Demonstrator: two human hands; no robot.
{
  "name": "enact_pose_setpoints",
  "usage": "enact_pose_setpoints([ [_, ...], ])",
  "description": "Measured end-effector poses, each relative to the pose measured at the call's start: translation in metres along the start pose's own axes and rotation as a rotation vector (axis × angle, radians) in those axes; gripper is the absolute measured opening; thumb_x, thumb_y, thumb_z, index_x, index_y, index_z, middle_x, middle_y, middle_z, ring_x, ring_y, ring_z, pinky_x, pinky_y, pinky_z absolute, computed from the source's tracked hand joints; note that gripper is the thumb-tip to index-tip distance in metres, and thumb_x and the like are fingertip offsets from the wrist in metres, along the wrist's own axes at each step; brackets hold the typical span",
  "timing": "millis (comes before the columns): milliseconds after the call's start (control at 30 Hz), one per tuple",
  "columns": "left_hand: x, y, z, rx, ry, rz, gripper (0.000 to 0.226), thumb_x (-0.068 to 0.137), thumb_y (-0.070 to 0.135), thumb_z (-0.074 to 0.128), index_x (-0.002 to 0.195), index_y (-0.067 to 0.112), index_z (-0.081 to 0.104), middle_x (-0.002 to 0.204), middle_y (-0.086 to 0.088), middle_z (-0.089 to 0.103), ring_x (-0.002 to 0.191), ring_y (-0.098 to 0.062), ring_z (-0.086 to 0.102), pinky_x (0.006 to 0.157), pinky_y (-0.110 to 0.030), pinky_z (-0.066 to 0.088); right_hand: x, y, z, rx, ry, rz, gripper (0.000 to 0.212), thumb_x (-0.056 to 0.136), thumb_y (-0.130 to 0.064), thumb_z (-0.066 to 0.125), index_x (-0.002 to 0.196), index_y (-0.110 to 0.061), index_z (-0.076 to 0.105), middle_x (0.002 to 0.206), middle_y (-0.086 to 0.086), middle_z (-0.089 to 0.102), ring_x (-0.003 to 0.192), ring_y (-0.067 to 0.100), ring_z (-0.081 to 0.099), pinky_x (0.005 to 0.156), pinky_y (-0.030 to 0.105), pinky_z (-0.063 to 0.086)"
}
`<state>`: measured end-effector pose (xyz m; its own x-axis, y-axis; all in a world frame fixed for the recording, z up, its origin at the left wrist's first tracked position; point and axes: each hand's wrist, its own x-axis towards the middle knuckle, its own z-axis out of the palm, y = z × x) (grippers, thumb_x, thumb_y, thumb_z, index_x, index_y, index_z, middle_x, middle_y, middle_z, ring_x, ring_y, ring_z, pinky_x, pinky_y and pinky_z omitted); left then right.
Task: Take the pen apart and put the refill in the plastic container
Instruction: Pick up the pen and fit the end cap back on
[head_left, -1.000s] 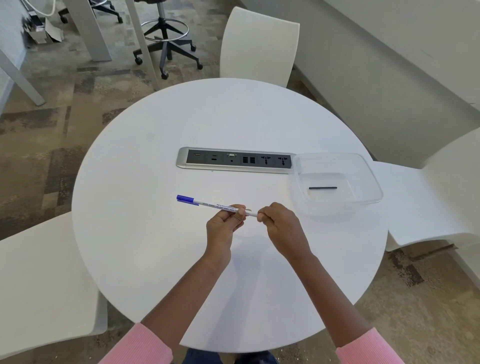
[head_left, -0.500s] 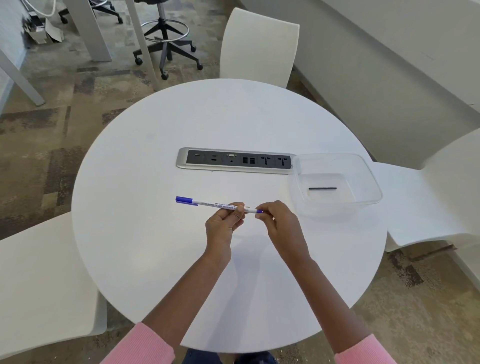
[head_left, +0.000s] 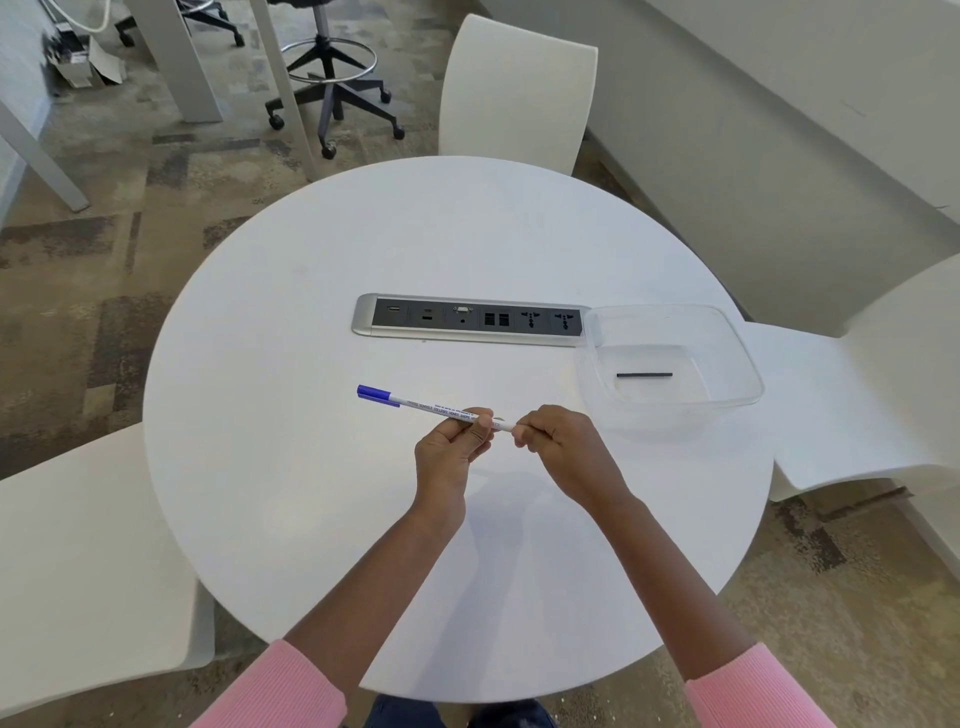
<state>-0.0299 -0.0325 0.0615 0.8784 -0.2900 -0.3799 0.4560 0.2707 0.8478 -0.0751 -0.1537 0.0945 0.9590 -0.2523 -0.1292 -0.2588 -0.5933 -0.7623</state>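
Observation:
A white pen (head_left: 426, 406) with a blue cap at its left end is held level above the round white table (head_left: 291, 499). My left hand (head_left: 453, 451) grips the barrel near its right part. My right hand (head_left: 561, 441) pinches the pen's right end, which its fingers hide. A clear plastic container (head_left: 737, 358) stands to the right of my hands. One thin dark stick, perhaps a refill (head_left: 644, 374), lies flat on its floor.
A silver power and data socket strip (head_left: 470, 318) is set into the table's middle, touching the container's left rim. White chairs stand at the far side (head_left: 514, 88), the left (head_left: 88, 571) and the right (head_left: 883, 395). A wheeled stool (head_left: 332, 88) stands on the carpet beyond.
Both hands keep hold of the pen in almost the same spot. The blue tip glimpsed at my right fingers half a second ago is hidden now.

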Motion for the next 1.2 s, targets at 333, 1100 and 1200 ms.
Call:
enact_pose_setpoints([
  [333,0.000,0.005,0.002,-0.044,0.044,-0.001,0.013,0.084,0.008,0.059,0.077,0.015,0.067,0.069,0.004,0.067,0.072,-0.011,0.058,0.071,-0.018,0.049,0.001,-0.009,0.001,0.197,-0.017,0.098,0.020,0.089,-0.012,0.050,0.073,-0.013,0.063,0.061,-0.003,0.054,0.059,0.012,0.048,0.055,0.017,0.036],
  [1100,0.000,0.002,0.000,0.018,0.005,0.021,0.016,0.082,0.004,0.061,0.072,0.016,0.067,0.060,0.010,0.069,0.070,-0.010,0.059,0.064,-0.011,0.051,0.003,-0.006,-0.007,0.197,-0.110,0.176,0.033,0.086,-0.008,0.051,0.055,-0.019,0.059,0.053,-0.003,0.048,0.052,0.010,0.042,0.052,0.023,0.033],
  [1200,0.001,0.004,0.001,0.001,0.018,0.018,0.014,0.082,0.006,0.061,0.074,0.016,0.067,0.059,0.012,0.069,0.070,-0.011,0.058,0.068,-0.015,0.050,0.001,-0.006,-0.005,0.241,-0.092,0.165,0.024,0.088,-0.009,0.049,0.070,-0.012,0.065,0.059,-0.004,0.053,0.056,0.008,0.047,0.055,0.021,0.037],
])
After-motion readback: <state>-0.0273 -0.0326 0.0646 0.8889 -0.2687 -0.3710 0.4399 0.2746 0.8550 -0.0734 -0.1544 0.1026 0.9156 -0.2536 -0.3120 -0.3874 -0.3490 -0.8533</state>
